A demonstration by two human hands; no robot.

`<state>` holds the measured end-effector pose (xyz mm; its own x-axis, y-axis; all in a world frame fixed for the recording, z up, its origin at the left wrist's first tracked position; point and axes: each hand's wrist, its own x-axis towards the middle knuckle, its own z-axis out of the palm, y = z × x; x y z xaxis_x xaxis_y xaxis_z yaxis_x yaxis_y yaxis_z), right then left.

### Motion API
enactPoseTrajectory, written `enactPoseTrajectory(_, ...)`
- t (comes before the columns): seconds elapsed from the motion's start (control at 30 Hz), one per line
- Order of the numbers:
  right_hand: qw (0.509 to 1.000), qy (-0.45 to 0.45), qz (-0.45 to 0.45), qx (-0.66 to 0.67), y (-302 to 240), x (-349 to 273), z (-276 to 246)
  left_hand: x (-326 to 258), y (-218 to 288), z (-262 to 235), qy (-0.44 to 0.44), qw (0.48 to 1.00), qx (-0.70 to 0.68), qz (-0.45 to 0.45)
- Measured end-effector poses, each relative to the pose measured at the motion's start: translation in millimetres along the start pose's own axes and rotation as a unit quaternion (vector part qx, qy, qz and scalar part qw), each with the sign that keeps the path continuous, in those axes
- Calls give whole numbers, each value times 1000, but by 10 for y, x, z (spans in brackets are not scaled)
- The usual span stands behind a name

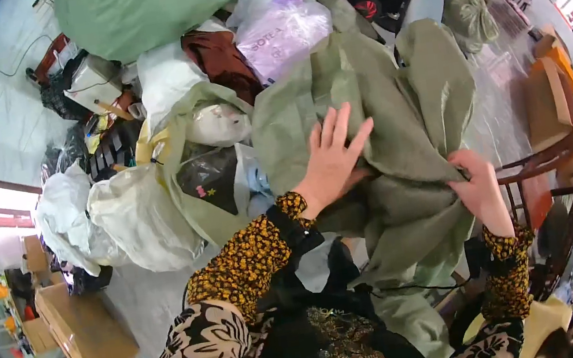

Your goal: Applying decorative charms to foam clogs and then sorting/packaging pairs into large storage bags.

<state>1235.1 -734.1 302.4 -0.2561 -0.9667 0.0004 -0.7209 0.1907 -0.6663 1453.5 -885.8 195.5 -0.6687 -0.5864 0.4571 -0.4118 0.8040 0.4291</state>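
Note:
A large olive-green woven sack [394, 103] lies spread in front of me, its cloth folded and creased. My left hand [334, 161] rests on its near left part, fingers stretched out and spread. At the sack's right side my right hand [477, 187] pinches a fold of the cloth between thumb and fingers. To the left of it, another green sack [215, 223] gapes around a dark plastic-wrapped bundle [210, 181] and a white bag [219, 124]. What the large sack holds, if anything, is hidden.
Beyond are a pale purple plastic bag [286, 34], brown cloth [221, 63] and a big light-green sack [143, 11]. White bags [144, 215] stand at the left, with a cardboard box [87, 331] nearer. A wooden chair [547, 162] and another carton [548, 103] are at the right.

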Motion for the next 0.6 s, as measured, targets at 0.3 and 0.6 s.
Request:
enactPoseTrajectory(0.3,996,72,44,-27,936,401,-638,-557,-280,185,68,989,28,-126)
enactPoseTrajectory(0.6,974,-205,98,-21,1072,908,-1252,-368,-979,-265,92,973,126,-169)
